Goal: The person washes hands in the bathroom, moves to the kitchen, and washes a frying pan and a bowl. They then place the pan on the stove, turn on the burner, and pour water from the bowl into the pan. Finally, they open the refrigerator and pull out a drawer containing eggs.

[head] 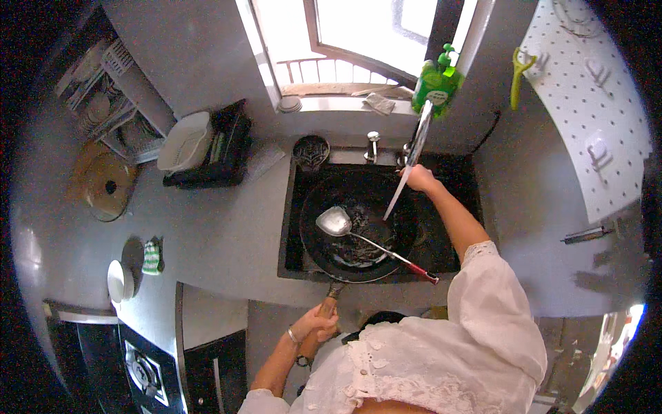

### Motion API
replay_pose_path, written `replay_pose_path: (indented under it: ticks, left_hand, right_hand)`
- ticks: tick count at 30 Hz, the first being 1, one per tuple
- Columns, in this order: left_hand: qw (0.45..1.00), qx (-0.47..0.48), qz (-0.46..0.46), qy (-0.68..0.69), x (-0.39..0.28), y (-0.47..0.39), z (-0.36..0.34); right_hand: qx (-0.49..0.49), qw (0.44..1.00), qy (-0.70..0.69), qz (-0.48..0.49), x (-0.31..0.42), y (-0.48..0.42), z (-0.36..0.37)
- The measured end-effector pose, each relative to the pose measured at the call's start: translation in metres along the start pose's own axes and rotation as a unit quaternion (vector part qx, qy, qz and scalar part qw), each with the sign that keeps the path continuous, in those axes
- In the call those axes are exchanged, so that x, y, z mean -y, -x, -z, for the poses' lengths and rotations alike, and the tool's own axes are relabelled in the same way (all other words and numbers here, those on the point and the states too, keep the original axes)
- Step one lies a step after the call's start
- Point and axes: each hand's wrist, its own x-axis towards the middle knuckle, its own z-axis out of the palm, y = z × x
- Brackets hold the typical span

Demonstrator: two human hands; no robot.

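My left hand point(319, 324) is closed around the wooden handle point(328, 307) of a large dark wok point(315, 253). The wok sits in a black sink point(290, 266) and looks wet inside. Across it lies a metal wok spatula point(335, 221), its red-tipped handle point(421, 271) resting over the near right rim. My right hand point(421, 178) reaches to the base of the chrome faucet point(423, 127), fingers curled there and fingertips partly hidden. From the spout a stream of water point(395, 199) runs down into the wok.
Green soap bottles point(437, 88) stand on the sill behind the faucet. A round strainer point(311, 150) is at the sink's back left corner. Leftward on the counter are a white basket point(186, 142), a glass lid point(107, 183), a white bowl point(120, 281) and a green-and-white sponge point(152, 257).
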Motion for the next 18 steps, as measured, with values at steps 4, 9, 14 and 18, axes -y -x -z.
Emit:
replay_pose_path:
  ticks: [4, 9, 14, 18]
  left_hand:
    - [0.999, -0.026, 0.007, 0.021, -0.008, -0.006, -0.019]
    - [0.997, -0.064, -0.005, 0.048, 0.001, 0.008, -0.009]
    - [0.997, -0.062, -0.025, -0.037, -0.018, 0.018, 0.002]
    - [0.989, -0.089, 0.002, -0.120, -0.051, 0.033, -0.006]
  right_hand:
    - [-0.042, 0.978, -0.203, 0.011, -0.063, -0.049, -0.044]
    - [-0.026, 0.965, -0.254, 0.057, 0.001, 0.041, -0.020]
    - [0.465, 0.631, -0.598, -0.169, 0.024, 0.202, -0.024]
    - [0.399, 0.638, -0.656, -0.060, 0.033, 0.230, -0.042]
